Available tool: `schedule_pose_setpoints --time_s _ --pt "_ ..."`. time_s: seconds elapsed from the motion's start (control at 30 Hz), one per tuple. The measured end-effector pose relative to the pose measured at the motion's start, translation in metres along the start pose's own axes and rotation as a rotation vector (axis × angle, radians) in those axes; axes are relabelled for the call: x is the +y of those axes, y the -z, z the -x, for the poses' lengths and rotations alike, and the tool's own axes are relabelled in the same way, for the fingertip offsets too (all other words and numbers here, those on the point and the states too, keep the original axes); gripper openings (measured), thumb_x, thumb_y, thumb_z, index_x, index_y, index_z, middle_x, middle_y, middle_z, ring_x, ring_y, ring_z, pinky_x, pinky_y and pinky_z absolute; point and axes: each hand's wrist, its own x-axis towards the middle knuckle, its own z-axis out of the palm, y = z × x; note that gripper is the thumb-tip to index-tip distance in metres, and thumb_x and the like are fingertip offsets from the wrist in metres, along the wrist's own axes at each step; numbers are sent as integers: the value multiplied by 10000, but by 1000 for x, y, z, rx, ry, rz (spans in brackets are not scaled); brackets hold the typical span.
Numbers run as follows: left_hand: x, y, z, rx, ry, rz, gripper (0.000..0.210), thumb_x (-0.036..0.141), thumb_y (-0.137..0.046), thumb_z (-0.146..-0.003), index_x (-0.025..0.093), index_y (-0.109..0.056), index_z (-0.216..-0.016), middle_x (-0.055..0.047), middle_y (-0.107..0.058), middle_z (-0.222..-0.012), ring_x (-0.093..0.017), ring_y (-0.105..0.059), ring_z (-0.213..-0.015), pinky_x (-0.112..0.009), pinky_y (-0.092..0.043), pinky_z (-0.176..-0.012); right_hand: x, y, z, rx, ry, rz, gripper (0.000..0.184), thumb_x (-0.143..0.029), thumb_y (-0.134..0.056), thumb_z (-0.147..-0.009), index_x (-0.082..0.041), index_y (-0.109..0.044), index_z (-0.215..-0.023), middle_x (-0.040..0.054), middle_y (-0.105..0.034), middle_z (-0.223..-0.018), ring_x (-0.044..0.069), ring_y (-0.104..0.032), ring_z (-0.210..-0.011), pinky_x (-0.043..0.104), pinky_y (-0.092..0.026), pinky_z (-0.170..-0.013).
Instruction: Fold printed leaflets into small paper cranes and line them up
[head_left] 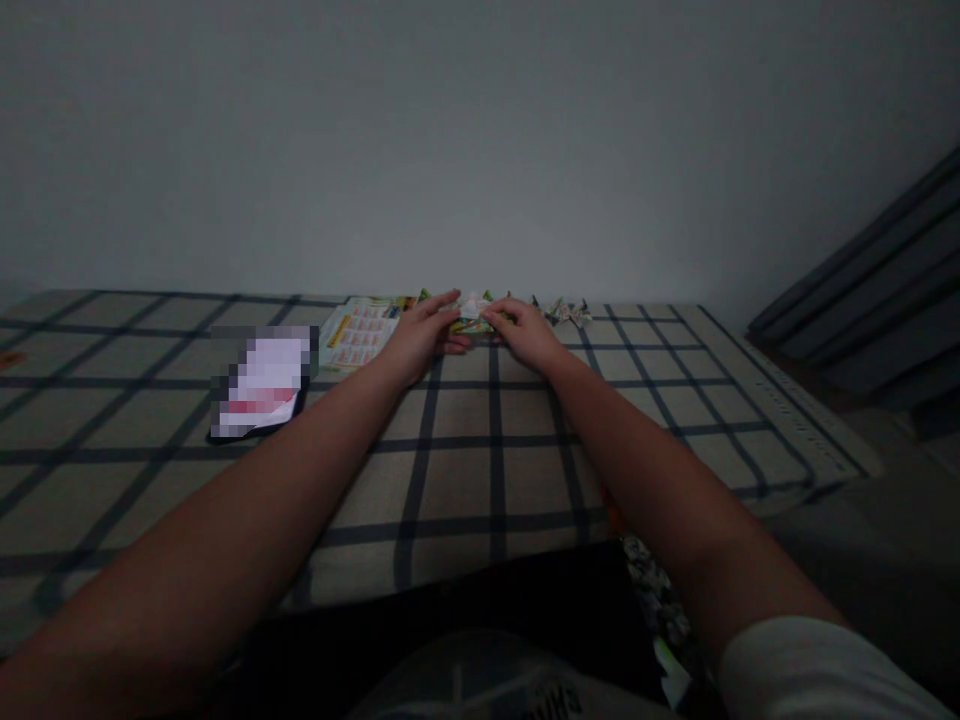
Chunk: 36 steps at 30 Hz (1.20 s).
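At the far side of the cloth, my left hand (421, 338) lies by a small piece of printed paper (472, 308), its fingers stretched out and apart. My right hand (526, 335) comes at the same piece from the right, thumb and fingers pinched at its edge. The paper looks folded or crumpled; its exact shape is too small and dim to tell. Several similar folded paper pieces (574, 313) sit in a row just beyond and to the right of my hands. Left of my left hand lies a flat printed flyer (356, 338), partly covered by my forearm.
A phone (262, 385) with a lit, blurred screen lies left of the flyer. A checked cloth (457, 460) covers the surface, which meets a plain wall (480, 150). Dark folded fabric (877, 270) hangs at the right. Patterned items (656, 590) show below my right forearm.
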Motion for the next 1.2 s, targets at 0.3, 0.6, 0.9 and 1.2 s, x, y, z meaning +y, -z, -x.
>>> schedule_pose_setpoints --time_s 0.3,0.6,0.9,1.2 --pt "0 -1 9 -44 -138 -296 492 362 -844 -733 166 -773 -1179 -83 -778 -954 -190 -716 -816 -281 -592 -669 -11 4 3 25 -147 -15 221 -364 -610 -971 -160 -694 -955 26 -685 -833 134 -595 -665 267 -518 -667" --pt "-3 1 7 -23 -139 -324 552 454 -818 -765 171 -786 -1238 -78 -778 -884 -165 -670 -720 -310 -573 -686 -9 5 2 15 -144 -14 210 -365 -599 -963 -178 -674 -902 29 -680 -839 146 -592 -671 274 -515 -653" --pt "-12 6 -1 -31 -216 -477 491 422 -659 -900 222 -736 -1342 -55 -770 -831 -166 -646 -652 -297 -555 -655 -2 1 0 60 -168 -119 237 -422 -625 -947 -188 -654 -916 22 -671 -837 143 -634 -713 242 -516 -609" --pt "-9 10 -1 0 -325 -601 408 322 -664 -861 210 -793 -1232 -70 -772 -962 -167 -662 -719 -320 -559 -781 -4 4 1 36 -129 -38 253 -415 -614 -955 -172 -685 -970 16 -668 -842 123 -578 -640 247 -513 -607"
